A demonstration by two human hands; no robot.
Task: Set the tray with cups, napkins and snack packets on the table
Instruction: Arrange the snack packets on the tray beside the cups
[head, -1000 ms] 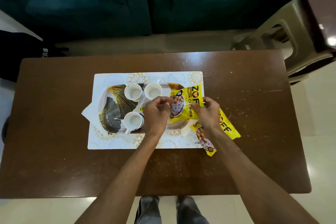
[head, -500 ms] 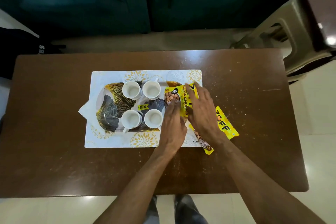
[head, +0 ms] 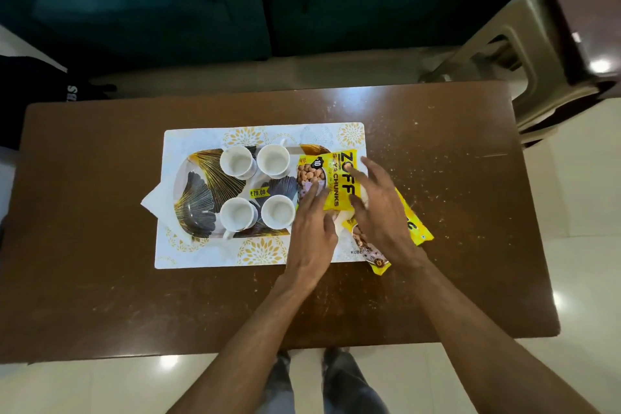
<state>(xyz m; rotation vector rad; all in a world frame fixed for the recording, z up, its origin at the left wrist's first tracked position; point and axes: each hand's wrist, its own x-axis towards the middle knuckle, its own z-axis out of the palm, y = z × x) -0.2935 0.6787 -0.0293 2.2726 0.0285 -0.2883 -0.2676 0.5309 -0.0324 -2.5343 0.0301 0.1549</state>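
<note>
Cups (head: 254, 189) crowding tray (head: 195, 191), second packet (head: 413, 225) (half hidden) under right hand (head: 383, 212)

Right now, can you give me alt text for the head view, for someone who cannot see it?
Both hands, left hand and right hand, lie open over a yellow soya chunks packet at the right end of a leaf-patterned tray holding four white cups. A second yellow packet lies partly under the right hand, on a brown table.
</note>
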